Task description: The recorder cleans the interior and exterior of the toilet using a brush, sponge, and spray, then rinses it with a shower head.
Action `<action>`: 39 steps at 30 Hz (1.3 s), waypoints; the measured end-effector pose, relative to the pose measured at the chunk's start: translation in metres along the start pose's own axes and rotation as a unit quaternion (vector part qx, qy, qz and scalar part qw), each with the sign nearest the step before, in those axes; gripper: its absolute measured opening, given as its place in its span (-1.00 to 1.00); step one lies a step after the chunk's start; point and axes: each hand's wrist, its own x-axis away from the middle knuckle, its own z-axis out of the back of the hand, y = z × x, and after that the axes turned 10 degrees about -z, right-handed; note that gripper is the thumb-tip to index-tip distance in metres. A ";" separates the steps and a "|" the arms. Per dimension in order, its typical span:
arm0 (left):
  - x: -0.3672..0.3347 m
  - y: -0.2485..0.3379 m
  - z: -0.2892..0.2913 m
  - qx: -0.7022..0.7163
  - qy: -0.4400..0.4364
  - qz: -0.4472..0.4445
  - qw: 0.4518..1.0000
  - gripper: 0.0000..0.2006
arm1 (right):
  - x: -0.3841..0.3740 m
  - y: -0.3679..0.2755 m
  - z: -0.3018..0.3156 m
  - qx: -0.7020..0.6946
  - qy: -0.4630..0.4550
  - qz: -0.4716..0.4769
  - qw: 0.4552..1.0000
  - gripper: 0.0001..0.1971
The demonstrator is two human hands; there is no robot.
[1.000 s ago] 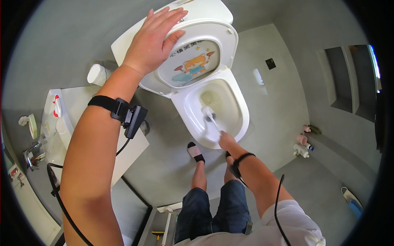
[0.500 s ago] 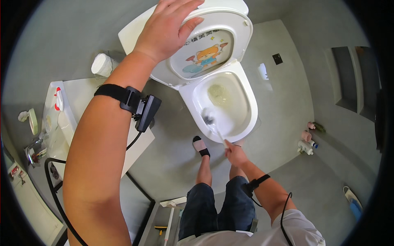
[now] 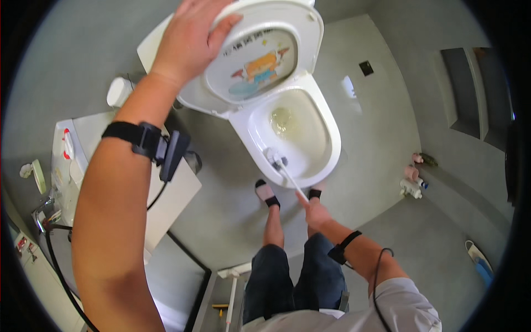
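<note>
Brush (image 3: 287, 175) with slim white handle, grey-white head, clasped in right grip (image 3: 317, 212)

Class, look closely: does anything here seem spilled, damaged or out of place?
Nothing looks plainly spilled or damaged. Only the yellowish water in the white toilet bowl stands out, its tint unexplained; the right hand holds a brush in the bowl.

"What's strapped to the left forearm?"
"A wide black band (image 3: 123, 130) with a buckle (image 3: 148, 139), carrying a boxy black device (image 3: 173, 155) that trails a black cable (image 3: 156, 196)."
"And the right?"
"A narrower black strap (image 3: 349, 239), and a thin dark lead (image 3: 378, 271) over the sleeve."
"Clothes?"
"Pale short-sleeved top (image 3: 398, 299), dark blue shorts (image 3: 268, 282), black-toed footwear (image 3: 260, 184) with black ankle bands (image 3: 272, 201)."
</note>
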 end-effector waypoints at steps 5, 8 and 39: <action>-0.008 0.017 0.003 0.051 -0.004 0.039 0.998 -0.62 | -0.041 -0.047 0.092 0.012 0.025 -0.040 0.999 -0.43; -0.012 0.023 0.004 0.073 0.007 0.083 0.994 -0.62 | -0.058 -0.065 0.111 0.029 0.017 -0.049 0.998 -0.45; -0.002 0.016 0.002 0.009 -0.039 0.096 0.995 -0.61 | -0.078 0.056 0.156 -0.018 0.179 -0.206 0.962 -0.42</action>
